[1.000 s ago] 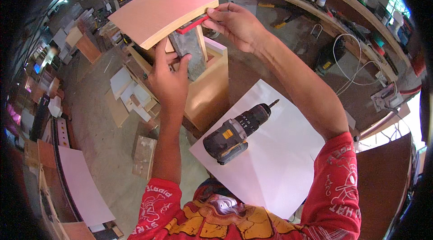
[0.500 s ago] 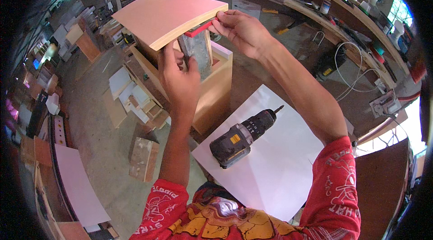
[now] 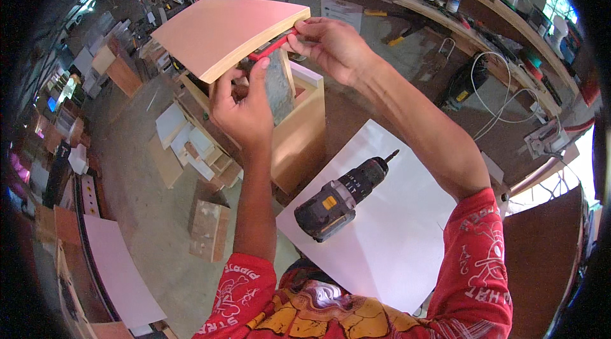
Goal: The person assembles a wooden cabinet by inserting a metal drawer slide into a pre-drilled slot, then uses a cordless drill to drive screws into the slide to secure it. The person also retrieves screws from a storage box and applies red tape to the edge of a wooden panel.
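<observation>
A pink-faced wooden board (image 3: 232, 33) with a pale edge lies across the top of a wooden box (image 3: 302, 141). Under its near edge sits a red strip (image 3: 273, 48), part of a thing mostly hidden by the board. My right hand (image 3: 334, 49) pinches the strip's right end, fingertips against the board's corner. Below the board, my left hand (image 3: 245, 110) has its fingers curled at the underside and its thumb raised against the strip's left end. Behind that hand a grey, smeared panel (image 3: 280, 87) stands upright in the box.
A cordless drill (image 3: 334, 199) with a bit fitted lies on a white sheet (image 3: 394, 237) close to me. Wood offcuts (image 3: 188, 145) and a wooden block (image 3: 209, 231) are on the left floor. A cable (image 3: 490, 97) hangs at a cluttered shelf (image 3: 420, 5) on the right.
In the view, the board and both hands sit slightly further left and lower. My left thumb has risen from beside the grey panel to the red strip.
</observation>
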The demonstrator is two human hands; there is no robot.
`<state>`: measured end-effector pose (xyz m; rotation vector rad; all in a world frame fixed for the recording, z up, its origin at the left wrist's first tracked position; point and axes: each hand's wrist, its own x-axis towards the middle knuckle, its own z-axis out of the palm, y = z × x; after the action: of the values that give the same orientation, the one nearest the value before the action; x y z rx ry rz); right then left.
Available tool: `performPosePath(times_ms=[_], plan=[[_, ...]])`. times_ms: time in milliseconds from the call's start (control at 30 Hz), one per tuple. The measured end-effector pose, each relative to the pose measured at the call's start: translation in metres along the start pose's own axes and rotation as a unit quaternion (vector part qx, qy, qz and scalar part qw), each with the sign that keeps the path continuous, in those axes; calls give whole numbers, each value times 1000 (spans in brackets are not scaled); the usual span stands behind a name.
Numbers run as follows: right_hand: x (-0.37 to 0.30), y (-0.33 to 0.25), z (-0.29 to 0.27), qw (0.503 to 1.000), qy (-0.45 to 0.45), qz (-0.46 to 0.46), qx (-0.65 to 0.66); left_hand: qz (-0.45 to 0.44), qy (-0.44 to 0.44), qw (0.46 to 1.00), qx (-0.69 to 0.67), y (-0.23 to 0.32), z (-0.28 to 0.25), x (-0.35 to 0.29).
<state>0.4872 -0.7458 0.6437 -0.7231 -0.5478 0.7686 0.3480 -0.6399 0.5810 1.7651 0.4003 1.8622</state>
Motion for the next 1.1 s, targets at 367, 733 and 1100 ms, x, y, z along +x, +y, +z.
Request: performPosePath(times_ms=[367,733,1100], plan=[[3,8,-4,1000,11,-22,-11,96,43,994,27,-7,8,3],[-1,20,-8,996,-16,-53,-64,116,54,991,29,-6,16,-3],[1,31,-5,994,-27,-95,-37,134,118,984,6,-10,33,-5]])
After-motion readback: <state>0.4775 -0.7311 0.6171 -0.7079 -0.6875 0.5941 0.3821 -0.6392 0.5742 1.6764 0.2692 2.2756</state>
